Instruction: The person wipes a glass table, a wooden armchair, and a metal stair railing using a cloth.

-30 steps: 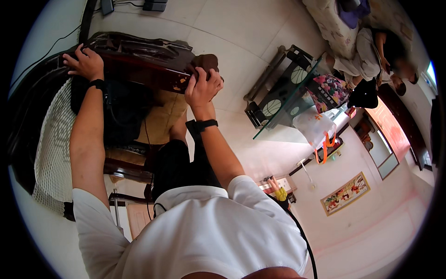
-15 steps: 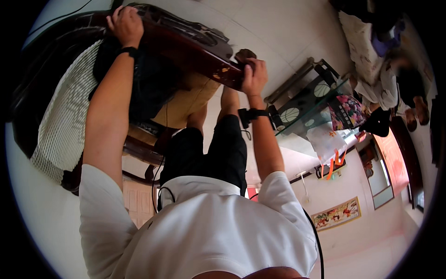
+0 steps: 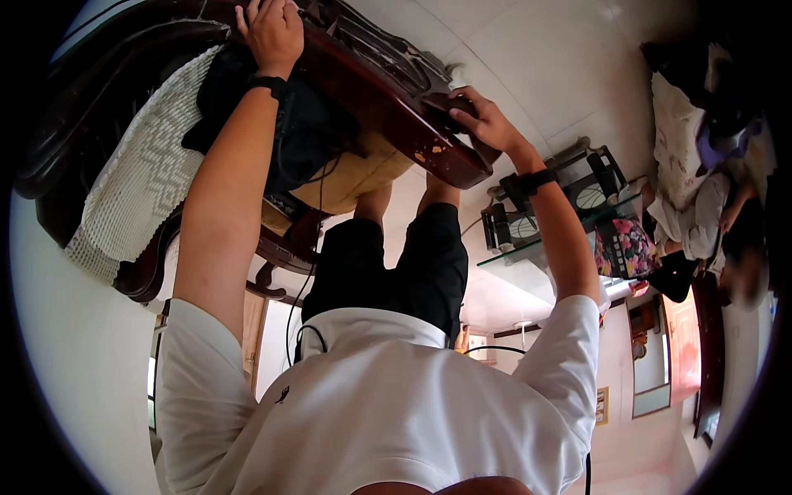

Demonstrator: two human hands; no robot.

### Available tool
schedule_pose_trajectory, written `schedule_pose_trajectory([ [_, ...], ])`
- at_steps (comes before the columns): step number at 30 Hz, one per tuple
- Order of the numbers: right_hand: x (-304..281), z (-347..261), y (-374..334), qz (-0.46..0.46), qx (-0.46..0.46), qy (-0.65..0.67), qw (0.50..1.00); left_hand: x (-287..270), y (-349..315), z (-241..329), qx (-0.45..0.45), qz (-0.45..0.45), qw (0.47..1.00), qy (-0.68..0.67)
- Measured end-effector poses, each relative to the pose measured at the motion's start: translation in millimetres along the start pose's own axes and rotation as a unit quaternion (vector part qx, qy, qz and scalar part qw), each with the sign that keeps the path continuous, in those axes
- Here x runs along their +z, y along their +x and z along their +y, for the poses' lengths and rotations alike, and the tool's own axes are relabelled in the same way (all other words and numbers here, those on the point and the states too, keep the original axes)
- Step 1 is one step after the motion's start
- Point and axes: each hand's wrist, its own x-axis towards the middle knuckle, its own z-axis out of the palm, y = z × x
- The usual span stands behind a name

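Note:
A dark red-brown carved wooden armrest (image 3: 371, 99) of a large chair or sofa slants across the top of the view, its finish chipped near the rounded front end. My left hand (image 3: 276, 37), a black band on its wrist, curls over the upper part of the armrest; its fingertips are partly cut off by the frame. At the scrolled front end, my right hand (image 3: 491, 124) closes with thumb and fingers around the wood. A small white scrap (image 3: 456, 77), like tissue or cloth, shows just past its fingertips; whether the hand holds it is hard to see.
On the seat lie a tan cushion (image 3: 363, 177), dark fabric (image 3: 239, 107) and a white woven cover (image 3: 144, 157). A glass-topped table (image 3: 528, 256) with a floral bag (image 3: 631, 247) stands to the right. Beyond it another person (image 3: 701, 214) sits. A black cable (image 3: 301, 305) hangs by my legs.
The view has shifted, so armrest and hands sit differently in it. My right hand has moved from the armrest's front edge onto its scrolled end, and the white scrap has come into sight there.

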Motion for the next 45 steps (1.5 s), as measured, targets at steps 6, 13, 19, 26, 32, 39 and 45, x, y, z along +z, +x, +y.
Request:
schedule_pose_trajectory([
  [6, 11, 30, 37, -0.119, -0.107, -0.096, 0.983, -7, 0, 6, -0.020, -0.022, 1.000, 0.000],
  [13, 12, 110, 85, -0.087, -0.242, -0.245, 0.935, -14, 3, 17, -0.033, -0.025, 0.999, 0.005],
  [19, 17, 153, 107, -0.078, -0.025, -0.226, 0.971, -15, 7, 19, -0.030, -0.029, 0.999, 0.002],
  [26, -2, 78, 62, -0.167, 0.019, -0.109, 0.980, -17, 0, 18, -0.037, -0.020, 0.999, 0.008],
  [32, 4, 107, 52, -0.137, -0.015, -0.115, 0.984, -16, 6, 22, -0.027, -0.019, 0.999, 0.003],
  [39, 10, 138, 119, -0.119, 0.010, -0.282, 0.952, -14, -1, 17, -0.042, -0.011, 0.999, 0.001],
  [45, 29, 177, 157, -0.040, 0.077, -0.331, 0.940, -16, 4, 17, -0.027, -0.020, 0.999, 0.001],
])
